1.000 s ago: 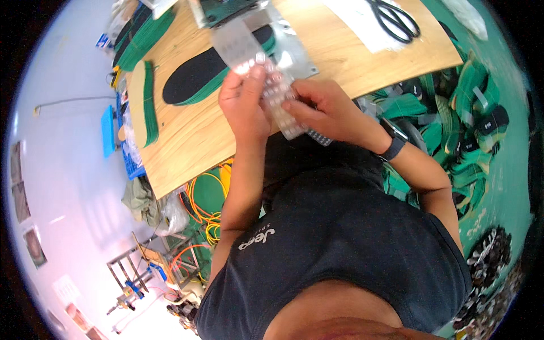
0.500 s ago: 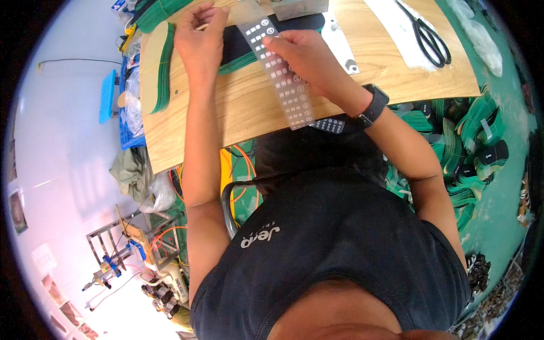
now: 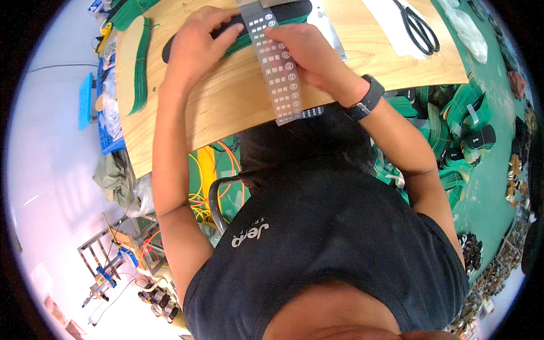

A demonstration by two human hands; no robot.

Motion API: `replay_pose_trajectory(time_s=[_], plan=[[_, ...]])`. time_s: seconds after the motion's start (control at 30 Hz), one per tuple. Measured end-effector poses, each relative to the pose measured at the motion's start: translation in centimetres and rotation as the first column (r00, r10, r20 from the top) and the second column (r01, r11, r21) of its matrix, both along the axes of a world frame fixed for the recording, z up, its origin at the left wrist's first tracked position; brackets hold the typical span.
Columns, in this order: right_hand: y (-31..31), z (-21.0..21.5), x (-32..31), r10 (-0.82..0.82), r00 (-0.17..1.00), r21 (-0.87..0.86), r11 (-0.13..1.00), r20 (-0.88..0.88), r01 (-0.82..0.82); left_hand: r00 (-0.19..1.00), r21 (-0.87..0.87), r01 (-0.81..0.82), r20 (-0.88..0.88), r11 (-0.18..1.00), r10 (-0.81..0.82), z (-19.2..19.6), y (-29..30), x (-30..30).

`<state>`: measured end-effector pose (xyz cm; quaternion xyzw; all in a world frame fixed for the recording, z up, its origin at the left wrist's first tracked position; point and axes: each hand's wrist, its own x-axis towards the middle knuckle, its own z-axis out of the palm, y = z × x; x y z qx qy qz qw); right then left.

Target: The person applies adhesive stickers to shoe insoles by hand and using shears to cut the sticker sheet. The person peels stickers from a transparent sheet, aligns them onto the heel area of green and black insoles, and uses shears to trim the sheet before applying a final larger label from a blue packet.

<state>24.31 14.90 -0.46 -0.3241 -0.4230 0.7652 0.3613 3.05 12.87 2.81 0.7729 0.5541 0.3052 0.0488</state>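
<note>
My right hand (image 3: 311, 54) grips a long translucent strip of transfer labels (image 3: 280, 79) between thumb and fingers; rows of white print run down it. The strip's lower end hangs past the table's near edge. Under its upper part lies a black insole (image 3: 292, 12) with green layers showing along its near side. My left hand (image 3: 198, 42) rests over the left part of that insole, thumb and fingers apart, fingertips close to the strip's left edge. Whether it presses on the insole I cannot tell.
A banded stack of beige and green insoles (image 3: 135, 68) stands at the table's left. Black scissors (image 3: 418, 28) lie on white paper (image 3: 391, 28) at the right. A metal block (image 3: 272, 2) sits at the far edge. Heaps of green insoles (image 3: 453, 124) cover the floor on the right.
My left hand has come down and left onto the insole, its thumb and fingers spreading apart. The strip hangs more upright, still in my right hand. The whole view has shifted slightly.
</note>
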Motion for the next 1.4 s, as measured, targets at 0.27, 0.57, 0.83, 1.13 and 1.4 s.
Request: replay_pose_trajectory(time_s=[0.27, 0.57, 0.83, 1.13, 1.4], plan=[[1.7, 1.0, 2.5, -0.062, 0.998, -0.04, 0.997, 0.002, 0.062, 0.999, -0.024, -0.015, -0.053, 1.0, 0.014, 0.8, 1.7, 0.2], [2.0, 0.6, 2.9, -0.082, 0.996, -0.062, 0.995, 0.036, 0.085, 0.977, -0.105, 0.018, -0.209, 0.994, -0.04, 0.3, 2.0, 0.9], [2.7, -0.7, 3.5, -0.069, 0.996, -0.034, 0.997, 0.064, 0.071, 0.983, -0.131, -0.028, -0.186, 0.991, 0.004, -0.1, 1.9, 0.6], [2.9, -0.4, 3.4, -0.077, 0.994, -0.112, 0.99, 0.078, 0.086, 0.994, -0.246, -0.108, -0.041, 0.963, 0.101, 2.0, 1.2, 2.3], [2.9, 0.3, 3.0, -0.088, 0.995, -0.183, 0.978, 0.047, 0.095, 0.988, -0.124, 0.0, -0.15, 0.992, -0.019, -0.4, 2.1, 0.9]])
